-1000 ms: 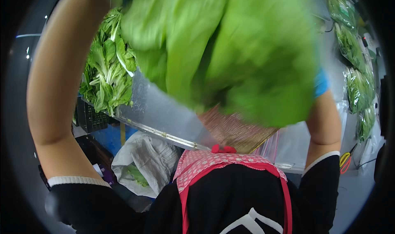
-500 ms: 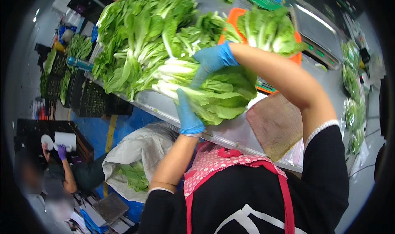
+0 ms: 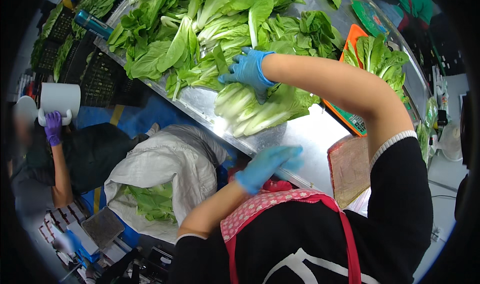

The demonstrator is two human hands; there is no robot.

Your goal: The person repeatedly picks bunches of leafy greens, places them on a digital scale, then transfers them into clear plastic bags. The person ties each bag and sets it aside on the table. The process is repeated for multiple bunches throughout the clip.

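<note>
Bok choy bunch [image 3: 260,111] lies under our right hand [image 3: 248,70], fingers spread over its stalks. Our left hand [image 3: 267,165] hovers open, blurred, above the steel table [image 3: 305,139].

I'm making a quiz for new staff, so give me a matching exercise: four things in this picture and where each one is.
Things:
1 right hand
2 left hand
3 sack
4 scale

Places:
A on the floor, holding scraps
B under a bunch of greens
C on the bok choy
D empty, at the table edge

Pairs: 1-C, 2-D, 3-A, 4-B
</note>
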